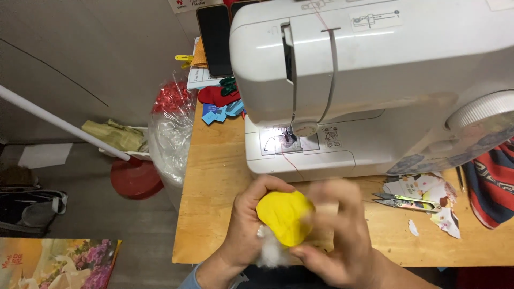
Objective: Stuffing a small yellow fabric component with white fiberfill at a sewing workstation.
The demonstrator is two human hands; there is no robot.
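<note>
Both hands, left hand [247, 225] and blurred right hand [342, 235], close their grip on a soft yellow fabric pouch [285, 215] with white stuffing [270, 254], just before the white sewing machine [369, 80]; likely light, squashy, best pinched at its edges.

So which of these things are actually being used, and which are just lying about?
In use:
left hand
right hand
yellow pouch
white stuffing

Lying about:
sewing machine
thread snips
phone
paper scraps
plastic bag
</note>
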